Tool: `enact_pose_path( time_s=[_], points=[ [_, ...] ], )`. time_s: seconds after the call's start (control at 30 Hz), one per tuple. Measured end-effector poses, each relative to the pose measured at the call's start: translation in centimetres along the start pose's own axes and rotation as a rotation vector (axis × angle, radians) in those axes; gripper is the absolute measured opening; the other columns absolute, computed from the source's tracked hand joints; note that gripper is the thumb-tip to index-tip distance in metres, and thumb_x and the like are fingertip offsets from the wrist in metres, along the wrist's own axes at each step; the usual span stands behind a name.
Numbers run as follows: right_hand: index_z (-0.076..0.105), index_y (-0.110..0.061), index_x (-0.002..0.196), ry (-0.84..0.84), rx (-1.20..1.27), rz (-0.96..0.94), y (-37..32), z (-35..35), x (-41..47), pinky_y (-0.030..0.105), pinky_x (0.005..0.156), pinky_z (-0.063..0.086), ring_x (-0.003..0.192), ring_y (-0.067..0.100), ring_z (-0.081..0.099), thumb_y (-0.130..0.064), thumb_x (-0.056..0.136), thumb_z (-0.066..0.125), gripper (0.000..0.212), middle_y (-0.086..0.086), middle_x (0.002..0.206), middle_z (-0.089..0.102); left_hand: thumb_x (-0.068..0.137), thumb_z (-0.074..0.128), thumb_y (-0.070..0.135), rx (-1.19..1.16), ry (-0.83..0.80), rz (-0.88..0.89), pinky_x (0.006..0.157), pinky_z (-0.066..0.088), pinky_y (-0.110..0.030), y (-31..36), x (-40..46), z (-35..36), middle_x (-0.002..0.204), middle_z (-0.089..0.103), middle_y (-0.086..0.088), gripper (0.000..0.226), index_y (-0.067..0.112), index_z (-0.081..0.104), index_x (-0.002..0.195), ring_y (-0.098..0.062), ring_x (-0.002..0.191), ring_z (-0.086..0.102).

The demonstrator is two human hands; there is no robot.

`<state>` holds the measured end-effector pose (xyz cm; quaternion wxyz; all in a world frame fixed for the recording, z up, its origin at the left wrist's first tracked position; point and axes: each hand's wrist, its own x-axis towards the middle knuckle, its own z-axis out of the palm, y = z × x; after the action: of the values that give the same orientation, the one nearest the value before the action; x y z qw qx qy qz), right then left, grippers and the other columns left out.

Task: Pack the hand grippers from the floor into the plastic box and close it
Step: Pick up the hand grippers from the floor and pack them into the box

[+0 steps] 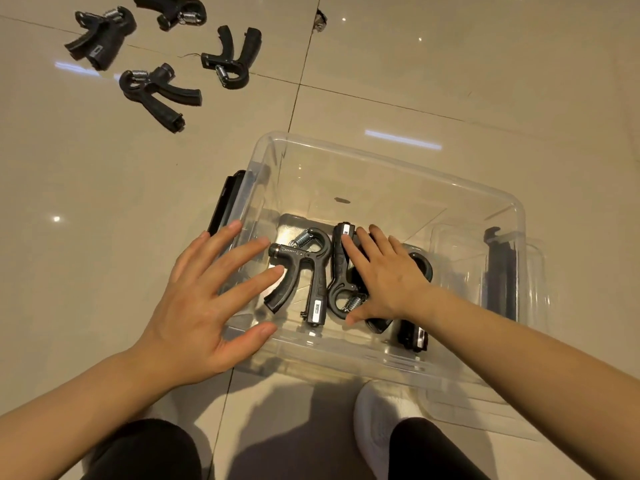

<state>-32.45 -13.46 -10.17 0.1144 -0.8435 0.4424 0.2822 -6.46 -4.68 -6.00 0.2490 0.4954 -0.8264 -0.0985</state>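
A clear plastic box (391, 157) stands open on the tiled floor. Inside it lie black hand grippers: one (301, 271) near the left wall, a second (341, 271) beside it, and a third (414, 334) partly hidden under my right arm. My right hand (384, 275) rests flat with straight fingers on the second gripper, inside the box. My left hand (207, 299) hovers with spread fingers over the box's left wall, holding nothing. Several more black hand grippers (159, 95) lie on the floor at the far left.
Black latches sit on the box's left side (225, 202) and right side (500, 271). A clear lid (533, 341) seems to lie under or beside the box on the right. My legs and a white slipper (377, 420) are at the bottom.
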Motion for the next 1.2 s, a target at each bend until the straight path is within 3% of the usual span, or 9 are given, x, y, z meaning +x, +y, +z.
enact_pose_path(
  time_s=[0.1, 0.2, 0.33, 0.5, 0.73, 0.87, 1.03, 1.1, 1.2],
  points=[
    [-0.008, -0.020, 0.150, 0.092, 0.007, -0.046, 0.5, -1.3, -0.4, 0.047, 0.116, 0.005, 0.145, 0.029, -0.002, -0.080, 0.070, 0.050, 0.116, 0.011, 0.159, -0.003, 0.092, 0.039, 0.049, 0.031, 0.030, 0.056, 0.105, 0.025, -0.063, -0.2, 0.1, 0.2, 0.139, 0.044, -0.009, 0.044, 0.022, 0.052, 0.124, -0.036, 0.137, 0.030],
    [0.014, -0.020, 0.149, 0.198, 0.116, 0.031, 2.0, -4.3, -1.7, 0.041, 0.107, 0.029, 0.136, 0.026, 0.029, -0.069, 0.077, 0.054, 0.096, 0.005, 0.153, 0.024, 0.092, 0.039, 0.046, 0.033, 0.055, 0.112, 0.106, 0.022, -0.063, -0.5, 0.2, 0.5, 0.138, 0.044, -0.010, 0.042, 0.021, 0.053, 0.123, -0.034, 0.136, 0.032],
    [0.029, -0.023, 0.143, -0.059, 0.089, 0.129, 3.6, -4.6, -3.9, 0.040, 0.089, 0.047, 0.120, 0.027, 0.047, -0.057, 0.082, 0.058, 0.076, 0.005, 0.141, 0.037, 0.092, 0.041, 0.044, -0.070, 0.075, 0.125, 0.106, 0.028, -0.059, -0.8, 0.4, 0.8, 0.134, 0.047, -0.009, 0.040, 0.019, 0.055, 0.120, -0.034, 0.133, 0.036],
    [0.001, -0.020, 0.150, -0.303, 0.004, 0.160, 2.1, -0.7, -4.5, 0.040, 0.095, 0.043, 0.130, 0.029, 0.039, -0.058, 0.082, 0.058, 0.096, 0.006, 0.157, 0.006, 0.090, 0.043, 0.046, -0.124, 0.089, 0.123, 0.108, 0.027, -0.056, -1.0, 0.4, 1.1, 0.133, 0.046, -0.009, 0.040, 0.019, 0.056, 0.116, -0.032, 0.133, 0.037],
    [-0.009, -0.021, 0.150, -0.359, -0.011, 0.194, 1.7, -1.1, -5.0, 0.039, 0.107, 0.032, 0.135, 0.027, 0.035, -0.037, 0.098, 0.040, 0.073, 0.006, 0.159, -0.011, 0.090, 0.046, 0.045, -0.201, 0.105, 0.147, 0.109, 0.025, -0.055, -1.2, 0.5, 1.2, 0.132, 0.047, -0.007, 0.037, 0.019, 0.058, 0.114, -0.027, 0.134, 0.036],
    [0.004, -0.021, 0.151, -0.253, 0.064, 0.277, 0.7, -4.9, -8.3, 0.041, 0.102, 0.039, 0.127, 0.029, 0.043, -0.026, 0.100, 0.033, 0.059, 0.003, 0.159, 0.003, 0.089, 0.049, 0.044, -0.213, 0.042, 0.118, 0.109, 0.026, -0.057, -1.0, 0.4, 0.8, 0.132, 0.050, -0.005, 0.036, 0.021, 0.060, 0.114, -0.029, 0.131, 0.039],
    [0.018, -0.029, 0.148, -0.167, 0.181, 0.340, -2.0, -13.4, -16.0, 0.039, 0.108, 0.034, 0.139, 0.025, 0.028, -0.034, 0.100, 0.036, 0.051, -0.004, 0.159, 0.002, 0.087, 0.043, 0.056, -0.229, -0.312, 0.025, 0.110, 0.028, -0.052, -0.3, 1.1, -4.1, 0.146, 0.035, -0.003, 0.053, 0.028, 0.052, 0.131, -0.022, 0.135, 0.034],
    [0.024, -0.028, 0.146, -0.103, 0.205, 0.394, -3.7, -17.0, -19.2, 0.037, 0.109, 0.032, 0.138, 0.023, 0.029, -0.038, 0.099, 0.039, 0.051, -0.001, 0.158, 0.010, 0.084, 0.046, 0.052, -0.222, -0.323, 0.035, 0.102, 0.043, -0.045, 0.4, 2.3, -8.0, 0.139, 0.045, 0.001, 0.055, 0.031, 0.047, 0.134, -0.019, 0.124, 0.047],
    [0.034, -0.026, 0.142, -0.008, 0.284, 0.426, -7.7, -21.7, -23.9, 0.032, 0.104, 0.033, 0.131, 0.019, 0.039, -0.042, 0.096, 0.044, 0.050, 0.000, 0.149, 0.034, 0.087, 0.062, 0.035, -0.273, -0.287, 0.060, 0.093, 0.046, -0.031, 1.9, 4.0, -14.9, 0.120, 0.052, 0.013, 0.059, 0.038, 0.034, 0.139, -0.010, 0.109, 0.053]
  ],
)
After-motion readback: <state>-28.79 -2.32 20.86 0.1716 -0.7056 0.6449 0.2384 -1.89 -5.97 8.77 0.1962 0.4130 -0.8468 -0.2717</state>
